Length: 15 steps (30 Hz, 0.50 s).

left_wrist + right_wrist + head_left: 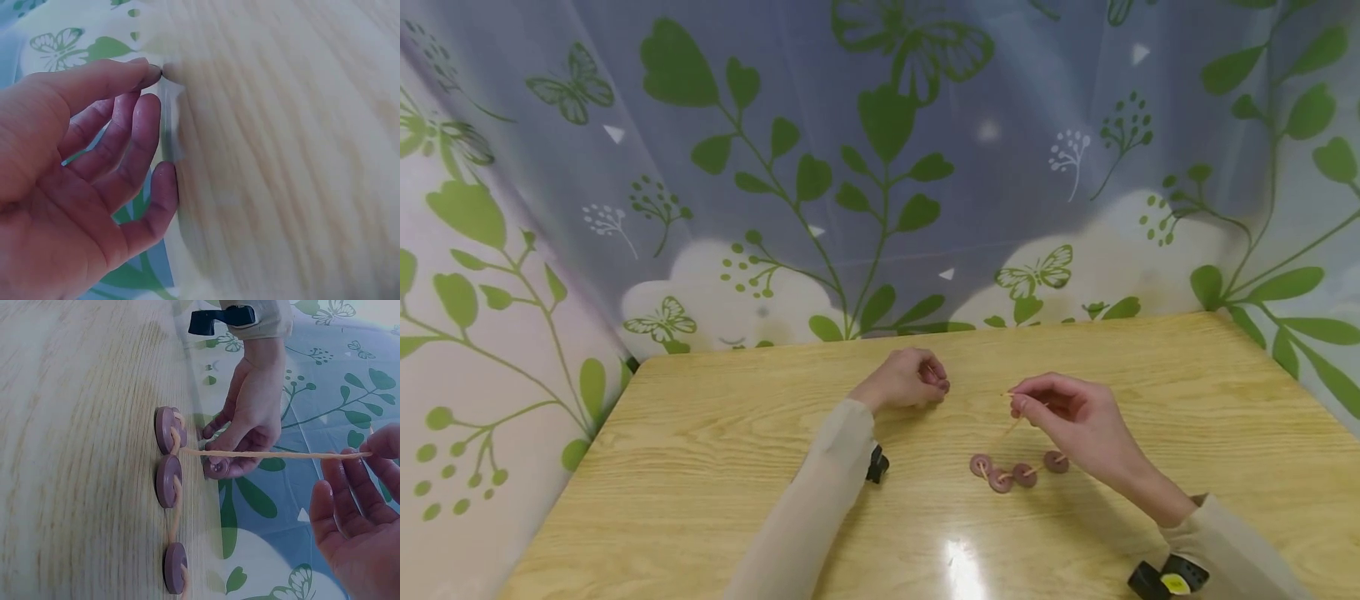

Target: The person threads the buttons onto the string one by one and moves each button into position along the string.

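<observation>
In the head view, my left hand (904, 382) is over the far middle of the table, fingers curled in. The right wrist view shows it pinching a round mauve button (216, 467) with holes; in the left wrist view the left hand (94, 169) hides that button. My right hand (1086, 425) pinches an orange cord (1013, 427) near its end, between thumb and forefinger. From there the cord runs taut down to several threaded buttons (169, 481), which lie in a loose row on the table just left of and below the right hand.
The wooden table (700, 458) reaches back to a patterned curtain (820, 208) with leaves and butterflies. Black camera mounts sit on both wrists, the right one (1172, 575) near the table's front. A bright reflection shows on the near table surface.
</observation>
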Tool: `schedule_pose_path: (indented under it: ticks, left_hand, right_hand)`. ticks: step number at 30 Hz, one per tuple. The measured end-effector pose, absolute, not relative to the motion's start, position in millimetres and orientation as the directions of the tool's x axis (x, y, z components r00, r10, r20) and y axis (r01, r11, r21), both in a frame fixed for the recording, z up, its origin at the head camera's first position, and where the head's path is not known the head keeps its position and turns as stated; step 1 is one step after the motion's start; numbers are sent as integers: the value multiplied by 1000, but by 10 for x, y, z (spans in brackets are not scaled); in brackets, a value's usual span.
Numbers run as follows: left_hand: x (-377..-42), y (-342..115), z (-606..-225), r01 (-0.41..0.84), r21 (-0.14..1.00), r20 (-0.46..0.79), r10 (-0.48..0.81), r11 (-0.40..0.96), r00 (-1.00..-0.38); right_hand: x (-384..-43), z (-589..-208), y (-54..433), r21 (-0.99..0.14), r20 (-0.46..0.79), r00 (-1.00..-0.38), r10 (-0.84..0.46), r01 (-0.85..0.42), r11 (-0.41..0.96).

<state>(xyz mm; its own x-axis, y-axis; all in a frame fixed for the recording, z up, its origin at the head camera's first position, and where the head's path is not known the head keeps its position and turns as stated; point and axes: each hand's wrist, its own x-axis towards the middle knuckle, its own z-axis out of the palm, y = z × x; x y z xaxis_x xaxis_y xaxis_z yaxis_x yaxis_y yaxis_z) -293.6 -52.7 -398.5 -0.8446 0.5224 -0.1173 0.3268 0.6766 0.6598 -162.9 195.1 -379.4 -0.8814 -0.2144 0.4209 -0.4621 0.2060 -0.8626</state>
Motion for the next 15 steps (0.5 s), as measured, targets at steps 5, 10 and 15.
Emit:
schedule_pose_path:
  ticks: [5,10,15]
  left_hand:
    - [-2890,-600,-3995,322,678,-93,511,661,-854]
    - [-2853,-669,-4014,288,740,-39,466,608,-884]
    - [-2818,-722,-4005,251,780,-24,428,574,-903]
  right_hand:
    - [-1635,-3795,1950,-860,422,-880,-216,-464,213]
    - [-1643,-3812,1954,-862,416,-885,-211,-457,219]
    - [-1649,-3830,1965,-867,402,-893,-204,-443,229]
